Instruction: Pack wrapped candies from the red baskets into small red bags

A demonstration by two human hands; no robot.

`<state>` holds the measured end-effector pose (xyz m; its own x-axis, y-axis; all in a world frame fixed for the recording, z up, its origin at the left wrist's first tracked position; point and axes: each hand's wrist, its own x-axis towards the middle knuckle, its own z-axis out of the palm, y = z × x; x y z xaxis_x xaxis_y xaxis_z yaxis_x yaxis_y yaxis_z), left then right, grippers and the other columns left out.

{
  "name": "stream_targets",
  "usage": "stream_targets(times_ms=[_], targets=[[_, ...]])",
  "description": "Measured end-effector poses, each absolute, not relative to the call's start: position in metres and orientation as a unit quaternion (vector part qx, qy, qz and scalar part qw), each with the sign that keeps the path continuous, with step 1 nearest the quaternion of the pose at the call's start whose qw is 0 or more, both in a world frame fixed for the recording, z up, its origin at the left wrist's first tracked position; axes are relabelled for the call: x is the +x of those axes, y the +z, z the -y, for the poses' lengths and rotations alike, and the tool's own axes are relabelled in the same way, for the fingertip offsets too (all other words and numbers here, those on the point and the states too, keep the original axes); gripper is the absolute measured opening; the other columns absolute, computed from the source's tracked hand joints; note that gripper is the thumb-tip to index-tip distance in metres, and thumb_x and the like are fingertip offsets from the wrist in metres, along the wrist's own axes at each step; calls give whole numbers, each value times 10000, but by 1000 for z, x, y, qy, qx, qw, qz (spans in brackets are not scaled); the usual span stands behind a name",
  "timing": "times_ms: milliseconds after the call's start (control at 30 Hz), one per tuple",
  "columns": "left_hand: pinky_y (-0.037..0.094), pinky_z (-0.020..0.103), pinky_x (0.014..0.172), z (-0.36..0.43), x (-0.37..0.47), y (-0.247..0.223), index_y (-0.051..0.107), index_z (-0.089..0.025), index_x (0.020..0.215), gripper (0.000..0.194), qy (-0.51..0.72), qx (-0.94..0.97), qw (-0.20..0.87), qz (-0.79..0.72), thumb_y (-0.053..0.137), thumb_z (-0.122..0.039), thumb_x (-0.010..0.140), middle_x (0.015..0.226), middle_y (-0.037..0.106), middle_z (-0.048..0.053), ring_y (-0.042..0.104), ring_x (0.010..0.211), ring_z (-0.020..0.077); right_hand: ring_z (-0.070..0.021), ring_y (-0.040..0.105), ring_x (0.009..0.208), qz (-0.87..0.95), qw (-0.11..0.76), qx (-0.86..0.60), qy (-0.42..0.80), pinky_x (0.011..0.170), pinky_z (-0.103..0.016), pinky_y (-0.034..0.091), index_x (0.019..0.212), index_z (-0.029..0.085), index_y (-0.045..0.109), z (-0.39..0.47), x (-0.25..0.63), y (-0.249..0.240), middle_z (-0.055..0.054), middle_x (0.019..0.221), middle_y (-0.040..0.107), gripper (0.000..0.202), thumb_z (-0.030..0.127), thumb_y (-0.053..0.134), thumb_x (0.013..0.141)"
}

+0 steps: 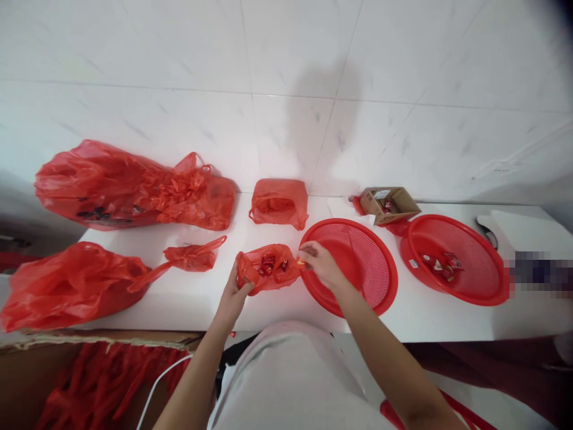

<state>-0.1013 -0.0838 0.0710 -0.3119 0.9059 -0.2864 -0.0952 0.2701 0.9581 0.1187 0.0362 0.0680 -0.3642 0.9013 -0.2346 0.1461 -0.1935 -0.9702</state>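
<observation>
Right, the small open red plastic bag (267, 269) hangs between the two hands above the white worktop (179, 304): the left hand (236, 285) has its thumb and fingers clamped on the bag's left side, while the right hand (317, 263) is at its right edge, fingertips together on a small orange-yellow item (301, 263). Red-wrapped pieces (267, 265) sit inside the bag, and the round red plastic basket (349, 266) lies just beside it, partly beneath the right hand.

A crumpled, translucent red plastic bag (254, 261), with shiny red packets (267, 264) contained inside, is held open by the left hand (238, 286); a small orange item (301, 262) is pinched by the right hand (316, 263).
</observation>
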Motion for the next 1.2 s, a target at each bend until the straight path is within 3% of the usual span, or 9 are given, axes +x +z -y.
stream_targets(times_ms=[200, 400, 533, 667, 833, 933, 1000, 1100, 1200], targets=[[473, 271, 825, 89, -99, 74, 195, -295, 1514, 891, 532, 304, 500, -611, 619, -261, 732, 1242, 586, 51, 579, 865, 127, -168, 576, 972, 755, 269, -436, 409, 864, -329, 469, 1033, 232, 611, -19, 64, 70, -45, 1081, 616, 184, 328, 555, 886], [454, 255, 741, 95, -113, 64, 241, -244, 1511, 880, 520, 306, 480, -637, 634, -273, 725, 810, 600, -13, 503, 670, 111, -290, 457, 1181, 869, 84, -442, 203, 962, -431, 386, 987, 225, 686, -4, 94, 32, -113, 1312, 517, 170, 245, 648, 822], [411, 240, 655, 98, -125, 62, 364, -216, 1464, 796, 494, 310, 460, -669, 639, -304, 722, 618, 453, -75, 425, 583, 103, -236, 506, 1113, 835, 143, -476, 237, 927, -381, 420, 929, 210, 668, 14, 104, 28, -90, 1226, 571, 163, 202, 509, 896], [424, 266, 699, 99, -133, 62, 445, -197, 1403, 721, 477, 306, 451, -690, 643, -352, 728, 650, 490, -64, 488, 628, 122, -197, 540, 1066, 767, 254, -509, 297, 911, -345, 448, 970, 223, 615, 16, 139, 33, -66, 1131, 601, 185, 308, 456, 929], [440, 301, 716, 101, -135, 53, 541, -169, 1238, 576, 428, 329, 420, -729, 642, -429, 734, 730, 587, -27, 548, 688, 158, -275, 518, 1111, 675, 236, -677, 173, 977, -463, 406, 996, 196, 606, 5, 247, 17, -123, 1136, 589, 291, 420, 477, 863], [432, 292, 669, 101, -137, 47, 583, -179, 1098, 463, 419, 326, 388, -753, 636, -461, 734, 688, 574, -32, 530, 658, 158, -352, 469, 1211, 571, 221, -786, 80, 991, -552, 377, 1113, 166, 565, 14, 306, 3, -193, 1269, 518, 418, 435, 521, 797], [423, 286, 642, 100, -139, 45, 590, -180, 1031, 430, 425, 315, 372, -763, 641, -474, 722, 677, 566, -33, 525, 647, 158, -353, 555, 1127, 481, 222, -836, 143, 914, -537, 456, 1238, 161, 482, 25, 329, -5, -213, 1229, 548, 582, 464, 574, 750], [430, 290, 665, 96, -142, 45, 583, -173, 1031, 459, 447, 303, 371, -756, 650, -496, 712, 715, 581, -24, 546, 683, 162, -267, 682, 796, 347, 260, -829, 353, 703, -424, 566, 1301, 172, 400, 36, 345, -14, -132, 955, 667, 682, 472, 609, 725], [441, 291, 710, 90, -142, 49, 580, -176, 1023, 468, 478, 295, 387, -732, 654, -520, 714, 808, 612, -2, 568, 743, 164, -251, 678, 732, 334, 281, -837, 330, 683, -406, 568, 1226, 181, 475, 31, 362, -16, -90, 859, 682, 586, 432, 612, 715]])
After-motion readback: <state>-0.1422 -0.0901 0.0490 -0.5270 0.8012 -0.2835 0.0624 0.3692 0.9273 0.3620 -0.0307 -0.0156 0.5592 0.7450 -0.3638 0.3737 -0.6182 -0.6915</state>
